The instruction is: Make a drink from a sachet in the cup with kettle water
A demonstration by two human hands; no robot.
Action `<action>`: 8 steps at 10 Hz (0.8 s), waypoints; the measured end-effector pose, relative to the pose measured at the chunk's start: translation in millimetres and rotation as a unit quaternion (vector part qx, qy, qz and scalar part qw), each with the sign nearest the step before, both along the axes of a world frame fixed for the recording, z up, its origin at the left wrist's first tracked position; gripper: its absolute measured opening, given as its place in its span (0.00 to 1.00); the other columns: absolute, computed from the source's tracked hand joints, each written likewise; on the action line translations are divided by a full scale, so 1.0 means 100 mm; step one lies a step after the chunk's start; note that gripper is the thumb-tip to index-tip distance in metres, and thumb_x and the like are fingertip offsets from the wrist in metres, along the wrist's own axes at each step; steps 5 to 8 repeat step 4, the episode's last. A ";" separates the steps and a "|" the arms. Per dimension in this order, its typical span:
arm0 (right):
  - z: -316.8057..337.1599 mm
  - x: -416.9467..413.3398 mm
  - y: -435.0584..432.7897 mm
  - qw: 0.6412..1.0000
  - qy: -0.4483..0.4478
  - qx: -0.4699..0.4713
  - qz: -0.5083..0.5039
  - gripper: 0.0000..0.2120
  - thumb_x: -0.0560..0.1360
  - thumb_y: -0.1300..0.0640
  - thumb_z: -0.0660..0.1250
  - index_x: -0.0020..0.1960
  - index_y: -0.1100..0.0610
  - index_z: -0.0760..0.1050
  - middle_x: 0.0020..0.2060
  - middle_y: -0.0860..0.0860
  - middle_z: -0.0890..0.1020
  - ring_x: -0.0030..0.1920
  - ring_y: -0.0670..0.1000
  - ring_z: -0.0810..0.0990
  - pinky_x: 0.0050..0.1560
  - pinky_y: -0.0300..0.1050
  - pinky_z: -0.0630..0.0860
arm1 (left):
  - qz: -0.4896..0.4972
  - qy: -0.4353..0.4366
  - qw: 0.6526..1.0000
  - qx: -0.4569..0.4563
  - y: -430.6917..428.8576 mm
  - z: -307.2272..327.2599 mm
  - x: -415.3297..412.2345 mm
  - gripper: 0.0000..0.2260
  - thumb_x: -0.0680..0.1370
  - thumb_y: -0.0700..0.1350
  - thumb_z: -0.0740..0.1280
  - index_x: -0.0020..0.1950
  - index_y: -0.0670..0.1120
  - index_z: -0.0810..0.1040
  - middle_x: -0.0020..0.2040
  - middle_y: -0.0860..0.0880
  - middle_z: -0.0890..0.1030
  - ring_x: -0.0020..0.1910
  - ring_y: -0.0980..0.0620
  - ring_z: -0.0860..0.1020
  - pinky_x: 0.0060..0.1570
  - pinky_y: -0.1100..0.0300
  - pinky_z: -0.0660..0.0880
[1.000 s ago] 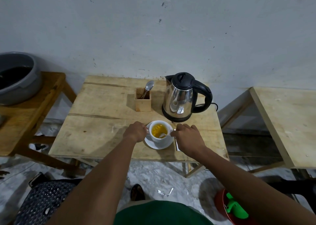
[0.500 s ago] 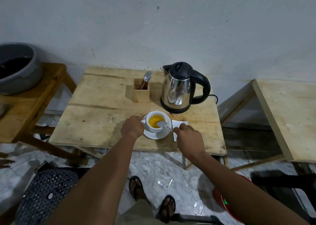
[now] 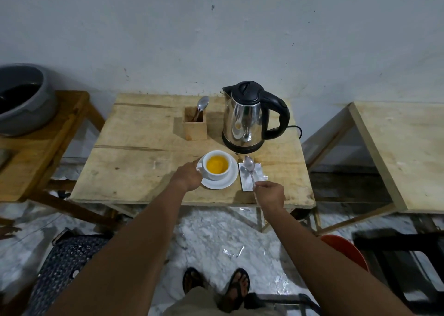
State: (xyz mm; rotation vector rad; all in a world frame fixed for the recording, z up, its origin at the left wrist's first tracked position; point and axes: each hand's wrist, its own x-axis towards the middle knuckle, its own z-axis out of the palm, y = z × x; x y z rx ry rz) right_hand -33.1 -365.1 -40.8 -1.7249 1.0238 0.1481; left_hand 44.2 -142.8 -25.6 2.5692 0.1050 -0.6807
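A white cup [image 3: 217, 165] holding orange drink stands on a white saucer [image 3: 222, 183] near the front of the wooden table [image 3: 144, 152]. My left hand [image 3: 188, 177] grips the cup's handle on its left side. My right hand [image 3: 270, 195] pinches the handle of a metal spoon [image 3: 249, 166], whose bowl lies over the opened white sachet [image 3: 252, 176] to the right of the saucer. The steel kettle [image 3: 247, 121] with black lid and handle stands behind the cup.
A wooden holder [image 3: 195, 129] with another spoon sits left of the kettle. A grey basin [image 3: 21, 99] rests on the left bench, and a second table [image 3: 403, 152] stands at the right. A red bucket [image 3: 343, 250] is on the floor below.
My right hand lifted the spoon out of the cup and brought it right, onto the sachet. My left hand stayed on the cup handle.
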 end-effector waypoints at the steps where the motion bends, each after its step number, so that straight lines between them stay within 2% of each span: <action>1: -0.12 0.09 0.00 0.999 0.021 0.023 0.012 0.06 0.73 0.59 0.72 0.49 0.55 0.86 0.44 0.54 0.84 0.47 0.57 0.81 0.47 0.45 0.77 | -0.010 -0.004 1.000 0.010 0.04 -0.06 0.02 0.22 0.82 0.47 0.56 0.76 0.49 0.66 0.69 0.43 0.75 0.63 0.41 0.76 0.57 0.53 0.72; 2: -0.18 0.16 0.03 0.998 0.053 0.018 0.035 0.09 0.72 0.58 0.71 0.51 0.59 0.84 0.44 0.54 0.83 0.46 0.56 0.82 0.44 0.45 0.76 | -0.009 -0.007 1.000 0.018 0.05 -0.04 0.02 0.20 0.82 0.48 0.56 0.74 0.45 0.69 0.69 0.42 0.75 0.64 0.40 0.75 0.57 0.53 0.71; 3: -0.25 0.20 0.08 0.996 0.080 -0.031 0.012 0.12 0.70 0.55 0.72 0.50 0.61 0.82 0.46 0.59 0.84 0.48 0.60 0.82 0.44 0.47 0.78 | -0.006 -0.014 1.000 0.008 0.09 -0.08 0.03 0.18 0.82 0.48 0.57 0.70 0.43 0.72 0.67 0.41 0.76 0.62 0.40 0.76 0.54 0.54 0.71; 4: -0.19 0.15 0.12 0.996 0.072 -0.048 0.027 0.07 0.71 0.57 0.71 0.45 0.60 0.82 0.39 0.57 0.82 0.39 0.58 0.80 0.38 0.43 0.73 | -0.002 -0.023 1.000 -0.015 0.12 -0.09 0.04 0.18 0.81 0.47 0.58 0.68 0.44 0.75 0.66 0.41 0.77 0.62 0.40 0.77 0.56 0.53 0.72; 8: -0.19 0.15 0.12 0.996 0.072 -0.048 0.027 0.07 0.71 0.57 0.71 0.45 0.60 0.82 0.39 0.57 0.82 0.39 0.58 0.80 0.38 0.43 0.73 | -0.002 -0.023 1.000 -0.015 0.12 -0.09 0.04 0.18 0.81 0.47 0.58 0.68 0.44 0.75 0.66 0.41 0.77 0.62 0.40 0.77 0.56 0.53 0.72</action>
